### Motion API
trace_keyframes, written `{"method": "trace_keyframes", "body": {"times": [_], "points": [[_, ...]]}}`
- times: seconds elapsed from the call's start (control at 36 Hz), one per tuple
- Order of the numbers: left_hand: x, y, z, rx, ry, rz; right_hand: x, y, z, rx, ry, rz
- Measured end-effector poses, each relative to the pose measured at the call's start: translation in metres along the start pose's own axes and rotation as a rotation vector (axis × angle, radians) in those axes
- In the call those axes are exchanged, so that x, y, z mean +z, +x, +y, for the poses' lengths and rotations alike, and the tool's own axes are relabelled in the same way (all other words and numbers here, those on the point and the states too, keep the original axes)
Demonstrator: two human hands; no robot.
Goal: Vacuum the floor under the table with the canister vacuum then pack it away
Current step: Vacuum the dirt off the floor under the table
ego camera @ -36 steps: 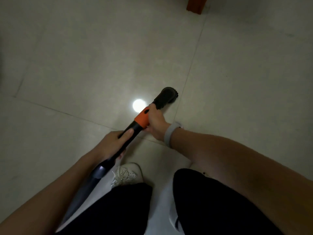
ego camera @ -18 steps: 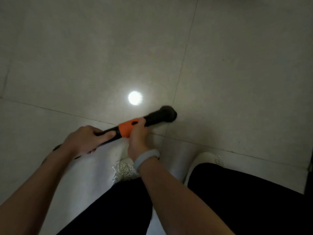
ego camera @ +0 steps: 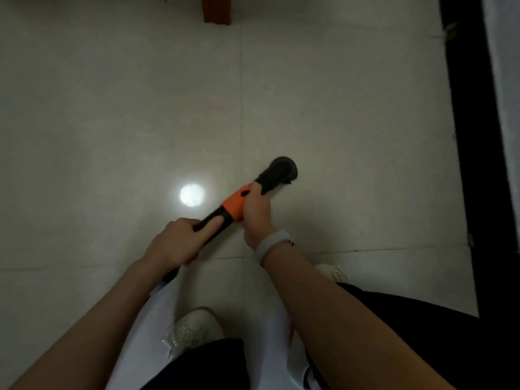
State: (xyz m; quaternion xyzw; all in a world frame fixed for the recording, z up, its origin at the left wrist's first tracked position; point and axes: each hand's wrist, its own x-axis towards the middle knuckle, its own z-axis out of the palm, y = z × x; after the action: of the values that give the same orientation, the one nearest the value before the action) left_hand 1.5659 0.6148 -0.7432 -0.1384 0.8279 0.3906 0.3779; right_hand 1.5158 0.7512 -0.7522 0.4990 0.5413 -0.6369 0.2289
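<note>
Near the middle of the frame, a person holds a black vacuum tube slanted from lower left to upper right above a pale tiled floor. The left hand wraps around the dark lower part of the tube, its thumb lying along the top. The right hand grips the tube just above, at an orange collar, with the fingers curled tightly round it. A grey wristband sits on the right wrist. The round black brush head forms the tube's far end, right of centre. A bright spot of light shines on the tile just left of the collar. A white shoe shows at the bottom centre, and a reddish-brown wooden leg stands at the top edge.
</note>
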Motion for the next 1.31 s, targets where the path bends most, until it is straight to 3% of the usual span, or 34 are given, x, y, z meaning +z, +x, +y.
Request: {"method": "trace_keyframes", "body": {"times": [0.08,0.28,0.39,0.53,0.69,0.97,1.08,1.31], "points": [[0.002,0.016,0.014,0.035,0.100,-0.068,-0.014,0.010,-0.005,-0.011,0.076,0.068],[0.036,0.056,0.085,0.296,0.653,-0.296,-0.093,0.023,0.017,0.084,0.405,0.414],[0.062,0.060,0.119,0.355,0.743,-0.329,-0.130,0.024,0.000,0.049,0.517,0.504],[0.057,0.074,0.126,0.328,0.682,-0.212,-0.115,0.044,-0.030,0.005,0.469,0.465],[0.017,0.083,0.129,0.205,0.523,-0.002,-0.065,0.061,-0.087,-0.090,0.366,0.242],[-0.035,0.069,0.108,0.001,0.221,0.236,0.017,0.049,-0.124,-0.007,0.137,-0.143],[-0.029,0.060,0.112,-0.024,0.232,0.180,0.000,0.040,-0.121,0.036,0.116,-0.154],[0.012,0.081,0.156,0.095,0.404,0.006,-0.075,0.055,-0.119,0.006,0.247,0.033]]}}
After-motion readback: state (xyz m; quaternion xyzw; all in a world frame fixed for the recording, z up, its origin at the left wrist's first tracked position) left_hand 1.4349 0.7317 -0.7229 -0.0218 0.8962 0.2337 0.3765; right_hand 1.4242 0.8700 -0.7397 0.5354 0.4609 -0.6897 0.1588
